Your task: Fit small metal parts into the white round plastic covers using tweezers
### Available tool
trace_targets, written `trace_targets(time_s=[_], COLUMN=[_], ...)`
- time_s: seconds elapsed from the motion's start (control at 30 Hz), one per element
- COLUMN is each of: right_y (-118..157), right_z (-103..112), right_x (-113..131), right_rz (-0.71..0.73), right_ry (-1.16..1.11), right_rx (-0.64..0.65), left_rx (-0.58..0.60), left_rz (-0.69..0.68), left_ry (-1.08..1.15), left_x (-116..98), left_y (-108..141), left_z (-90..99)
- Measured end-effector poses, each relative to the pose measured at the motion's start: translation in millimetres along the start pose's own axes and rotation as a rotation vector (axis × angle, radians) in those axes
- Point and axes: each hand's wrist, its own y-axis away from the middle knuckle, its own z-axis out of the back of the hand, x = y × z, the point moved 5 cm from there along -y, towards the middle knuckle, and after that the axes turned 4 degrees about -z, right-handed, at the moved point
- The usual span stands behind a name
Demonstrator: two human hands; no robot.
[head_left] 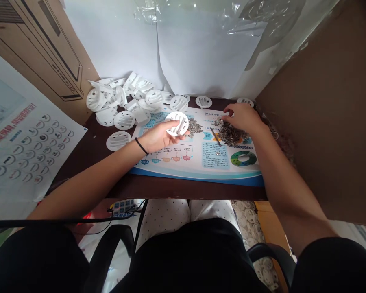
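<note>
My left hand (158, 137) is closed around a round white plastic piece (177, 124) with slots, its thumb lying across the face. Under and behind it lies a small heap of silvery metal parts (194, 127). My right hand (242, 117) reaches down to a darker, larger heap of small metal parts (231, 135), fingers bent together at its upper left edge. Whatever those fingertips pinch is too small to make out. A thin dark metal rod (216, 137) lies beside this heap.
Many white slotted plastic pieces (124, 120) are piled at the back left. Single ones (203, 101) lie along the rear edge. A printed sheet (183, 171) covers the dark table (189, 189). Cardboard walls (320, 122) and white sheeting (207, 57) enclose it.
</note>
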Motion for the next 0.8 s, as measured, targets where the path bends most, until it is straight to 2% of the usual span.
trace_targets(time_s=[0.23,0.47,0.53,0.7,0.8], right_y=[4,7,6,3,-2], right_z=[2,9,9,1,-9], right_x=[-2,-1,-1,4,2], right_rz=[-0.015,0.006,0.062,0.322,0.345], right_ry=[0.009,0.014,-0.005,-0.043,-0.014], right_rx=[-0.038,-0.003,0.002,0.000,0.004], left_rx=[-0.015,0.021,0.032,0.026,0.013], left_rz=[0.007,0.033,0.035,0.024,0.024], left_ry=[-0.002,0.005,0.005,-0.009,-0.019], left_x=[1,4,4,4,5], left_y=[-1,-2,-2,-3,-3], left_z=[0.9,0.8,1.0,1.1,2.1])
